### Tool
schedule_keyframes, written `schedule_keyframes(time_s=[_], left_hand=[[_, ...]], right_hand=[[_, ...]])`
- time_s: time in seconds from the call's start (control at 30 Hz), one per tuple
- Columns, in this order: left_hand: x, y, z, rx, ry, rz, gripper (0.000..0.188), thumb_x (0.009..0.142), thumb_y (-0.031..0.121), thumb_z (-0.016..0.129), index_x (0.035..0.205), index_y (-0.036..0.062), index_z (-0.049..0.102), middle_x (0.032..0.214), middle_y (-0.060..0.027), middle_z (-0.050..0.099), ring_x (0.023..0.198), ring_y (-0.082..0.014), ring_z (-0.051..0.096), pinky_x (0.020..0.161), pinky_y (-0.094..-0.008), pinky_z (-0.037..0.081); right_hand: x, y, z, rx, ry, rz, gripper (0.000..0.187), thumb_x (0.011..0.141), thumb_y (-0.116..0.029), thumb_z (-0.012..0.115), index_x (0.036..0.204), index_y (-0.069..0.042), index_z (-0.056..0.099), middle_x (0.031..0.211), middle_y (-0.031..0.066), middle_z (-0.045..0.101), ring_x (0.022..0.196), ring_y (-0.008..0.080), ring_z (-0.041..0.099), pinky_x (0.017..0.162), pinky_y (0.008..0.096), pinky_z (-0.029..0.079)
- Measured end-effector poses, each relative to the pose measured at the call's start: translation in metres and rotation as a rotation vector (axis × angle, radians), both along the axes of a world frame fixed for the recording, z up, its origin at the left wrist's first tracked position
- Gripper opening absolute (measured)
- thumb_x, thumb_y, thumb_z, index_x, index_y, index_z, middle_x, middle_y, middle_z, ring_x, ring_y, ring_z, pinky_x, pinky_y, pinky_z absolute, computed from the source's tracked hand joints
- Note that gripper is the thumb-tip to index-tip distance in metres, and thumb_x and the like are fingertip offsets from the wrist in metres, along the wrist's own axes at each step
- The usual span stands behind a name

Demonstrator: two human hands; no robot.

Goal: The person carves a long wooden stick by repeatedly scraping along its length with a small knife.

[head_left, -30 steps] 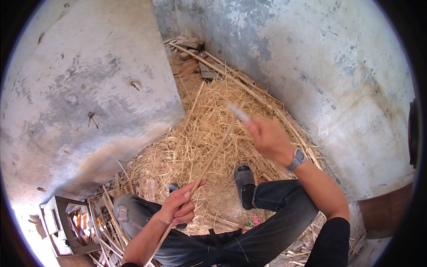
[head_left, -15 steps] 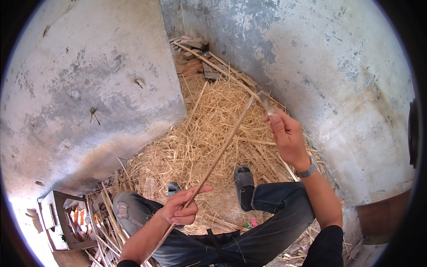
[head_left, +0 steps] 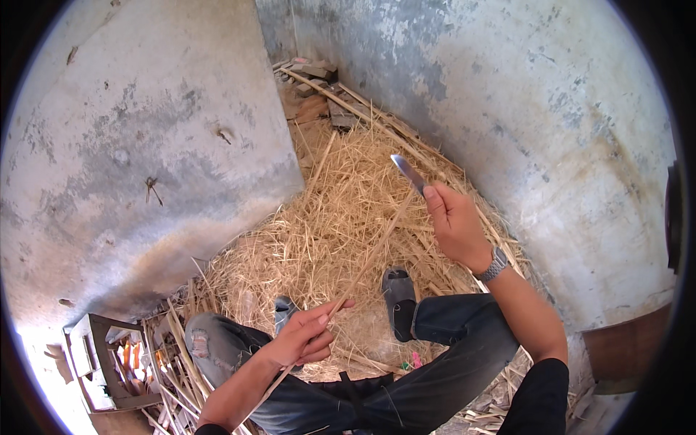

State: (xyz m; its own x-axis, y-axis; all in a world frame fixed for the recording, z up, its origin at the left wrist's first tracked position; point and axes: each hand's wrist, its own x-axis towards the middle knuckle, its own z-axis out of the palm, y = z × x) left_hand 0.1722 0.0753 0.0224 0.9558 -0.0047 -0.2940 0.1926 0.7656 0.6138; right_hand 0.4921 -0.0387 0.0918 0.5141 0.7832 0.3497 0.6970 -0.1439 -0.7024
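A long, thin bamboo strip (head_left: 380, 246) slants up and away from my left hand (head_left: 301, 341), whose fingers are closed around it. Its rear end runs back along my left forearm, over my thigh. My right hand (head_left: 457, 226) grips a knife (head_left: 408, 174) with a shiny blade that points up and to the left. The handle is hidden inside my fist. The blade is just above the strip's far end; I cannot tell whether they touch.
Pale shavings (head_left: 341, 188) cover the floor between two worn walls (head_left: 507, 109). Longer strips (head_left: 370, 119) lie along the right wall, with bricks (head_left: 317, 70) in the far corner. A small open frame (head_left: 109, 362) stands at the lower left beside more strips (head_left: 179, 348).
My right hand has come slightly lower and to the left, and the knife blade now points up-left. The strip's far end has dropped lower, and its tilt has changed a little.
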Motion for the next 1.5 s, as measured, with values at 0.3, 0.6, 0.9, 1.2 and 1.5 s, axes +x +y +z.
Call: schedule_keyframes(time_s=[0.3, 0.6, 0.9, 1.2, 1.5], left_hand=[[0.008, 0.0, 0.005, 0.049, -0.007, 0.068, 0.05, 0.111, 0.025, 0.04, 0.156, 0.0037, 0.034, 0.049, 0.0041, 0.029, 0.038, -0.0052, 0.024, 0.038, -0.0213, 0.028], [0.004, 0.006, 0.009, 0.025, -0.049, 0.088, 0.051, 0.112, 0.026, 0.039, 0.158, 0.0057, 0.032, 0.051, 0.0054, 0.028, 0.039, -0.0041, 0.024, 0.04, -0.0196, 0.027], [0.008, 0.009, 0.007, 0.033, -0.051, 0.117, 0.05, 0.112, 0.025, 0.039, 0.157, 0.0055, 0.032, 0.048, 0.0044, 0.028, 0.036, -0.0055, 0.024, 0.036, -0.0211, 0.026], [0.017, 0.008, 0.013, 0.043, -0.059, 0.131, 0.054, 0.112, 0.031, 0.036, 0.159, 0.0058, 0.028, 0.05, 0.0044, 0.029, 0.037, -0.0054, 0.024, 0.038, -0.0205, 0.027], [0.018, 0.002, -0.003, 0.215, -0.118, 0.0, 0.059, 0.11, 0.038, 0.044, 0.156, 0.0017, 0.034, 0.059, -0.0022, 0.049, 0.046, -0.0096, 0.046, 0.046, -0.0227, 0.04]], right_hand=[[-0.02, 0.017, -0.001, -0.017, -0.122, 0.053, 0.029, 0.106, -0.022, 0.05, 0.085, -0.003, 0.057, 0.06, 0.0175, 0.044, 0.049, 0.0297, 0.046, 0.051, 0.0414, 0.038], [-0.047, 0.011, -0.02, -0.019, -0.162, 0.196, 0.034, 0.107, -0.029, 0.051, 0.083, -0.005, 0.051, 0.057, 0.0159, 0.052, 0.046, 0.0341, 0.053, 0.047, 0.0431, 0.04], [-0.055, 0.017, -0.017, -0.01, -0.126, 0.188, 0.032, 0.105, -0.023, 0.051, 0.081, -0.004, 0.054, 0.062, 0.0206, 0.055, 0.053, 0.0395, 0.057, 0.051, 0.0477, 0.043], [-0.072, 0.019, -0.008, -0.102, 0.099, 0.233, 0.034, 0.105, -0.029, 0.054, 0.083, -0.003, 0.056, 0.059, 0.0126, 0.05, 0.051, 0.0241, 0.051, 0.051, 0.038, 0.04], [-0.041, 0.027, 0.01, 0.095, 0.587, 0.149, 0.025, 0.1, -0.029, 0.066, 0.095, -0.005, 0.062, 0.063, -0.0081, 0.048, 0.054, 0.0016, 0.041, 0.047, 0.0252, 0.032]])
